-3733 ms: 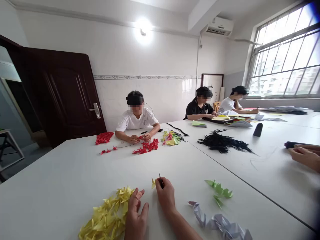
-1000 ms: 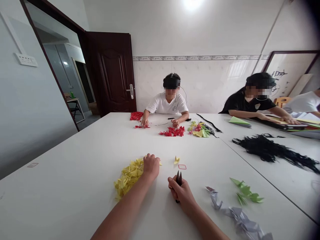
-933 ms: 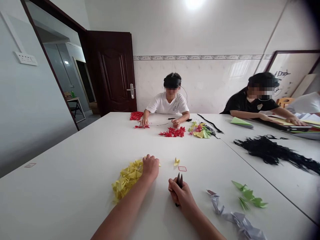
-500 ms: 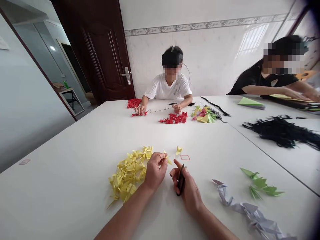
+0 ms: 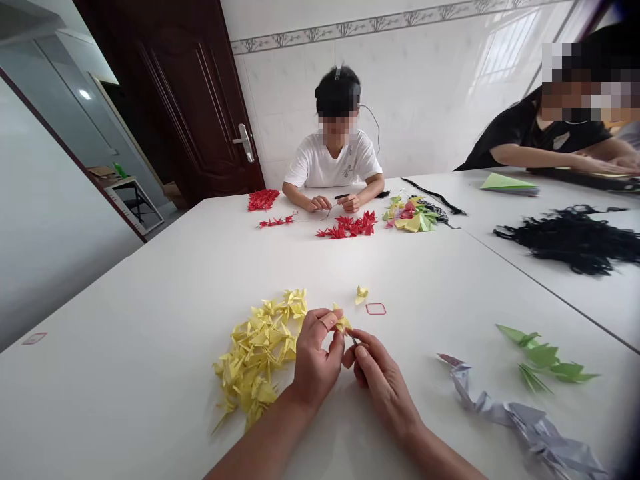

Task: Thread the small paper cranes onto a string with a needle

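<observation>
Just right of the yellow paper crane pile (image 5: 257, 360), left hand (image 5: 315, 357) and right hand (image 5: 383, 381) sit close together, both narrow. Left hand pinches a small yellow paper crane (image 5: 343, 325) in its fingertips (image 5: 331, 319). Right hand closes on a thin dark pointed tool (image 5: 354, 340), mostly hidden. Its tip is at the crane, but I can't tell from here if they touch. Handling call from my end: the paper looks thin, so keep the pinch light, the tip shallow, and the crane clear of the pile's loose wings.

Containers: I see no box, tray or bowl. The cranes lie loose on the white table (image 5: 150, 300). Just past the pile are a lone yellow crane (image 5: 361, 294) and a small red square loop (image 5: 375, 309). Well right of the pile are green paper cranes (image 5: 543, 357) and a grey-lilac crane string (image 5: 520, 417). Far beyond the pile, a person across the table (image 5: 336, 157) has both hands just beside a red crane cluster (image 5: 345, 227).
</observation>
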`<state>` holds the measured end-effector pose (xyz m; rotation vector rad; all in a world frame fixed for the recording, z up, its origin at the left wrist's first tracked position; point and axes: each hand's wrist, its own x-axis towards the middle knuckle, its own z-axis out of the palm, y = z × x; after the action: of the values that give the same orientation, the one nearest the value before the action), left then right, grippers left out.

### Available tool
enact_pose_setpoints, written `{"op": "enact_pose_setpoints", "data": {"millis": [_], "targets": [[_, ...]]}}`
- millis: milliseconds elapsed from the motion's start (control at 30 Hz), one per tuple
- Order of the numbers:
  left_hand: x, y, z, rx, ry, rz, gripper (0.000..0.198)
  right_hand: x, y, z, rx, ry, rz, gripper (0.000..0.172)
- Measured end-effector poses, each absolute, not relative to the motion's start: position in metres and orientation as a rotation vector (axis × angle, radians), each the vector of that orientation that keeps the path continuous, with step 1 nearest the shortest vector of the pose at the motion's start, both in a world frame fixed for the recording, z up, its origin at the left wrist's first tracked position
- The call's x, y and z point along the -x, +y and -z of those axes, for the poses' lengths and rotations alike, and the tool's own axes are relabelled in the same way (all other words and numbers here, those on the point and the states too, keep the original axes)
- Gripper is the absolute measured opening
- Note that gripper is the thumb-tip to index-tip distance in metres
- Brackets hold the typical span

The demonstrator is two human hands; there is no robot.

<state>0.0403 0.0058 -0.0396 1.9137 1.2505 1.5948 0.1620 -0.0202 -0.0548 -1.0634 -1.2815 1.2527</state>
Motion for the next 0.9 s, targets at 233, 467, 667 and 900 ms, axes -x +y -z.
{"op": "enact_pose_setpoints", "data": {"millis": [233,467,667,900], "targets": [[-0.0415,0.0067,0.0404,-2.041,1.282,-1.644,0.032,-0.1611,-0.0184,0.0548,1.191,-1.362,-1.134,0.045],[-0.0414,0.0067,0.0375,-2.213,1.293,-1.667,0.031,-0.1626,-0.0183,0.0512,1.207,-1.349,-1.168,0.046],[-0.0416,0.0061,0.038,-2.179,1.302,-1.656,0.032,-0.1625,-0.0173,0.0517,1.162,-1.327,-1.136,0.04],[-0.0424,0.0067,0.0406,-2.109,1.279,-1.661,0.031,-0.1632,-0.0166,0.0543,1.183,-1.322,-1.117,0.037]]}}
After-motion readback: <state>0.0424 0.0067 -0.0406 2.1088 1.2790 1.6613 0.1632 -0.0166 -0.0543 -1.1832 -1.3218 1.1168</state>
